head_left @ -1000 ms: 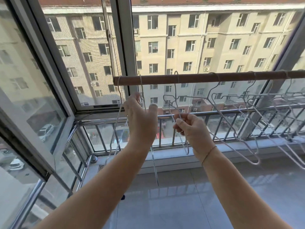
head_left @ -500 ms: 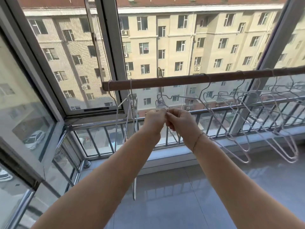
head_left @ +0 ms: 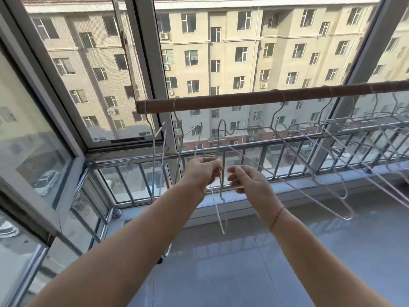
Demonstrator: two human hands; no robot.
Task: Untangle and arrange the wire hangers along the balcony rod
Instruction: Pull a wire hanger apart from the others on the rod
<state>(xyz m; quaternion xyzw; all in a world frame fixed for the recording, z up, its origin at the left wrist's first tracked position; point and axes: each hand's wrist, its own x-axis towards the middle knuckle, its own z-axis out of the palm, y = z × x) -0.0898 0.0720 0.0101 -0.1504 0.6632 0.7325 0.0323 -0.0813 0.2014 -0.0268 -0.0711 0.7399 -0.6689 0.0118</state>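
A thin white wire hanger (head_left: 218,191), unhooked below the brown wooden rod (head_left: 243,99), is pinched in the left hand (head_left: 202,171); the right hand (head_left: 245,181) grip seems closed on wire.

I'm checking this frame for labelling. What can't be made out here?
- Head view: the rod runs off the right edge, so its far end is cut off.
- The hangers at right overlap; their count is unclear.
- Left hand and right hand: curled fingers hide exactly which wires they pinch.

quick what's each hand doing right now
Left hand: closed, gripping a wire hanger off the rod.
Right hand: fingers curled, pinching a hanger wire.
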